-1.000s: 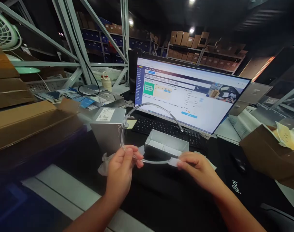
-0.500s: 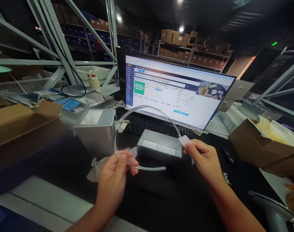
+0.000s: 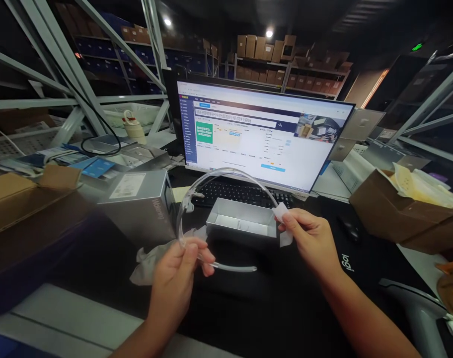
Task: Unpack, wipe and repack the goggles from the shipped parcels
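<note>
A clear plastic tube (image 3: 228, 170) arcs between my two hands above the desk, with a small clear clip (image 3: 189, 205) on its left side. My left hand (image 3: 182, 266) is closed on the tube in a pinch, and a free end pokes out to the right of the fingers. At the other end, my right hand (image 3: 310, 236) pinches the tube where a white paper tag (image 3: 281, 213) wraps it. Behind the hands sits an open silver-grey box tray (image 3: 216, 213). Left of it stands a grey printed box (image 3: 137, 211) with a white label. Crumpled translucent wrapping (image 3: 148, 263) lies beside my left hand.
A monitor (image 3: 245, 144) and black keyboard (image 3: 234, 193) stand behind the tray. Open cardboard boxes flank the desk at left (image 3: 21, 214) and right (image 3: 394, 214). A mouse (image 3: 348, 228) and a handheld scanner (image 3: 416, 308) lie on the right.
The view has shifted slightly, so the surroundings sit further left. Both hands keep their hold on the tube, and the clip on it has turned a little. The paper tag's lower flap shows more broadly.
</note>
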{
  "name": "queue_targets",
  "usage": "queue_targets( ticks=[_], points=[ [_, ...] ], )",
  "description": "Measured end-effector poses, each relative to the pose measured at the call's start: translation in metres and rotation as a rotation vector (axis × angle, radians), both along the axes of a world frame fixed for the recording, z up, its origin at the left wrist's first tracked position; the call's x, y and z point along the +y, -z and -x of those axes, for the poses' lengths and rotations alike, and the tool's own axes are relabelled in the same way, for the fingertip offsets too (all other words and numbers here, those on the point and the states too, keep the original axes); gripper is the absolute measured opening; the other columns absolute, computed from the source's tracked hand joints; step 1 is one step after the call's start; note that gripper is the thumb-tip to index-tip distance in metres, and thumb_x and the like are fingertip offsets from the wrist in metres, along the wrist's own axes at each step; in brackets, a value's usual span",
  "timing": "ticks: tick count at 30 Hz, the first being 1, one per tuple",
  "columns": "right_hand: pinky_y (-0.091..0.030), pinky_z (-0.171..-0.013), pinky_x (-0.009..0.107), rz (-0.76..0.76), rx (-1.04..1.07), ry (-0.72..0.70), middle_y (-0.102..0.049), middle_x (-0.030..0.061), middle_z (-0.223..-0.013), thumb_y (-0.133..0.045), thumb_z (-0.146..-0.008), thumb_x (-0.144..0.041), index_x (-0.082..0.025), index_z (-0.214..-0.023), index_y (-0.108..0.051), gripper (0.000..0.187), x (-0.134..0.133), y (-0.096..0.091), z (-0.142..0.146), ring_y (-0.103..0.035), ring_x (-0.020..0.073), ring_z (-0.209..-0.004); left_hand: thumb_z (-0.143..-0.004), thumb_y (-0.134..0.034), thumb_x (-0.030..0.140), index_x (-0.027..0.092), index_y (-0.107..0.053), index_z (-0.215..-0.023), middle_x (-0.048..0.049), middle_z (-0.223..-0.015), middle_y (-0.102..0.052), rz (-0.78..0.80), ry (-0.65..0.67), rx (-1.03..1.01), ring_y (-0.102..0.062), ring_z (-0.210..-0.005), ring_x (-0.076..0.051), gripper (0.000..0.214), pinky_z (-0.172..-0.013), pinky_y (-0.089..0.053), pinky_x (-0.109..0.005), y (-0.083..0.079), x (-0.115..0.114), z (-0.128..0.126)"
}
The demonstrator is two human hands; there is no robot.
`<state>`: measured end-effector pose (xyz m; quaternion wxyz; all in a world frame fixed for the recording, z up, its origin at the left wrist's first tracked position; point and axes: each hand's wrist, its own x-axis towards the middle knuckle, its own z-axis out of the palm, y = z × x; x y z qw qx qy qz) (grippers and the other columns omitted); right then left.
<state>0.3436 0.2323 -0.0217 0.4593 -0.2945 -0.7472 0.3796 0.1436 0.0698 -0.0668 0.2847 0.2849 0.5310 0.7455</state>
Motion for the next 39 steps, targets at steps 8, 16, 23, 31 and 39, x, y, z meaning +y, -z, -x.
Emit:
queue_targets(
  ticks=[8,16,23,31,39],
  points=[
    [-0.045,-0.063,0.025,-0.066,-0.044,-0.014,-0.07,0.0015,-0.077,-0.065,-0.092,-0.036,-0.021,-0.071,-0.075,0.028,-0.001,-0.006,-0.011,-0.063,0.0151,-0.071,-0.082,-0.075,0.048,0.016,-0.067,-0.087,-0.0006,-0.065,-0.068,-0.124,-0.126,-0.005,-0.062,-0.054,-0.011,0.034,-0.054,-0.054,-0.019,-0.004,-0.005,-0.001],
    [-0.045,-0.063,0.025,-0.081,-0.062,-0.046,-0.07,0.0018,-0.078,-0.063,-0.094,-0.035,-0.021,-0.072,-0.075,0.028,-0.007,-0.007,-0.011,-0.062,0.0155,-0.072,-0.083,-0.074,0.049,0.016,-0.066,-0.089,-0.0005,-0.067,-0.069,-0.119,-0.142,0.009,-0.063,-0.055,-0.012,0.035,-0.057,-0.055,-0.02,-0.002,-0.007,0.0],
    [-0.046,-0.065,0.026,-0.066,-0.062,-0.028,-0.071,0.0025,-0.079,-0.063,-0.094,-0.038,-0.021,-0.069,-0.072,0.031,-0.006,-0.006,-0.011,-0.062,0.0169,-0.074,-0.083,-0.074,0.05,0.017,-0.066,-0.087,0.0,-0.068,-0.069,-0.1,-0.144,0.014,-0.063,-0.056,-0.011,0.034,-0.057,-0.056,-0.019,-0.002,-0.007,0.0],
    [-0.047,-0.067,0.028,-0.05,-0.041,-0.012,-0.07,0.0044,-0.079,-0.061,-0.095,-0.039,-0.02,-0.069,-0.073,0.034,-0.009,-0.006,-0.008,-0.063,0.0188,-0.076,-0.078,-0.077,0.052,0.017,-0.067,-0.086,0.0001,-0.068,-0.069,-0.06,-0.125,-0.003,-0.063,-0.056,-0.011,0.037,-0.056,-0.056,-0.019,-0.001,-0.006,0.0],
    [-0.047,-0.069,0.029,-0.019,0.023,0.002,-0.071,0.0043,-0.081,-0.063,-0.094,-0.039,-0.021,-0.071,-0.074,0.031,-0.013,-0.003,-0.004,-0.064,0.0191,-0.079,-0.081,-0.074,0.052,0.016,-0.067,-0.087,-0.0012,-0.066,-0.068,0.005,-0.002,0.095,-0.063,-0.053,-0.013,0.037,-0.054,-0.055,-0.021,0.003,-0.005,0.002]
  ],
)
